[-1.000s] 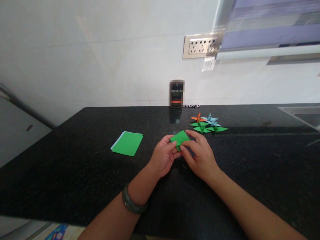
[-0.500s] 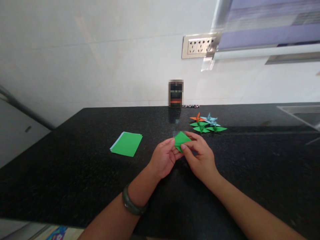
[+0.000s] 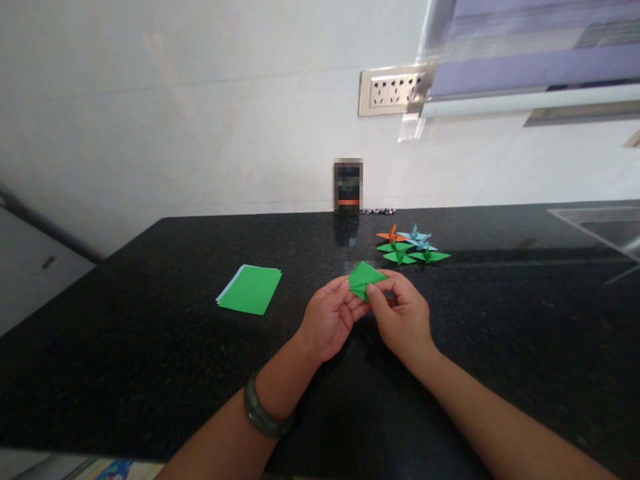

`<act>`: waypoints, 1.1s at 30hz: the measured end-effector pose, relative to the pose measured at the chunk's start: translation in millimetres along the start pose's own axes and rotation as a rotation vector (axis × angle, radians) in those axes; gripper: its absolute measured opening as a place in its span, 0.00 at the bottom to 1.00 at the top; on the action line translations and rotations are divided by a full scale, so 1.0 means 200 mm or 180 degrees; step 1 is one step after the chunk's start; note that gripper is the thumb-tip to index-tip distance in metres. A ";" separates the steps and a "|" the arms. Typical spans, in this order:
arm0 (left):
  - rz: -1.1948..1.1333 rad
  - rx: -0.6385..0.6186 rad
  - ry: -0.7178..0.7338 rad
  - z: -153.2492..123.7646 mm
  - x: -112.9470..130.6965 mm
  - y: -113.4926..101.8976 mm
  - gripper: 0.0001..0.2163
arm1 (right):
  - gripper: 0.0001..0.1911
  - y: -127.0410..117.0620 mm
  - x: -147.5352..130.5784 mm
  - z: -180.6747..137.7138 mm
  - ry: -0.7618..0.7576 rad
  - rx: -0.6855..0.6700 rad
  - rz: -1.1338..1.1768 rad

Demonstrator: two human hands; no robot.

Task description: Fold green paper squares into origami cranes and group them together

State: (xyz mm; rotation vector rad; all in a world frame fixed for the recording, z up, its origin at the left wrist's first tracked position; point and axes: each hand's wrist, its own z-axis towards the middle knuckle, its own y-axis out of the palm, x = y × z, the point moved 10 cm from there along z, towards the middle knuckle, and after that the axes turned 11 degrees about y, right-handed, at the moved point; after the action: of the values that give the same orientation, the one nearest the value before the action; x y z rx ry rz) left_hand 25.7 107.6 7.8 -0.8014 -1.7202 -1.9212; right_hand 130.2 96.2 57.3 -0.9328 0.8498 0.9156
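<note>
A small piece of folded green paper is held between both hands above the dark counter. My left hand pinches its left corner with the thumb on top, the other fingers curled beneath. On the right side, my right hand grips the paper, thumb pressed on its lower right part and index finger behind its right corner. A crease line runs across the paper's face. Beyond the right hand sit several folded paper cranes: an orange crane, pale blue cranes and green cranes.
A stack of paper sheets, green on top with pale blue edges below, lies left of my hands. At the wall stands a blurred-out dark upright device beside a beaded string. A sink edge shows at far right.
My right thumb and index finger have shifted slightly right along the folded paper, and more of its face shows. The left hand keeps its hold. The camera view has turned a little.
</note>
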 end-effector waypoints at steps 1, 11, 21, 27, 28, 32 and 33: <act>-0.0003 -0.0010 0.0008 0.00 0.00 0.00 0.08 | 0.05 0.00 0.00 0.00 -0.0007 0.0002 0.0001; 0.0326 -0.0126 0.0255 0.00 0.02 0.02 0.10 | 0.05 0.01 -0.01 0.00 -0.0135 -0.0028 -0.0065; 0.0897 0.0022 0.0582 0.01 0.04 -0.04 0.11 | 0.06 0.01 -0.01 0.00 -0.0024 -0.0054 0.0021; 0.0938 -0.0003 0.0606 0.01 0.05 -0.03 0.10 | 0.06 0.02 0.00 0.00 0.0033 -0.0068 0.0012; 0.0942 0.0017 0.0607 0.01 0.05 -0.03 0.10 | 0.06 0.02 0.00 0.00 0.0043 -0.0075 -0.0003; 0.0951 0.0124 0.0591 0.00 0.05 -0.04 0.10 | 0.06 0.01 -0.01 -0.01 0.0061 -0.0061 -0.0037; 0.0950 0.0134 0.0594 0.00 0.05 -0.04 0.10 | 0.06 0.01 -0.01 -0.01 0.0078 -0.0056 -0.0024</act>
State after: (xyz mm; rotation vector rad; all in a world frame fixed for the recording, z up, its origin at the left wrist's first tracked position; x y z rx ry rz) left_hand 12.3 110.3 8.5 -0.7864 -1.4364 -1.6954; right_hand 126.8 95.5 58.0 -0.9635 0.8598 0.9079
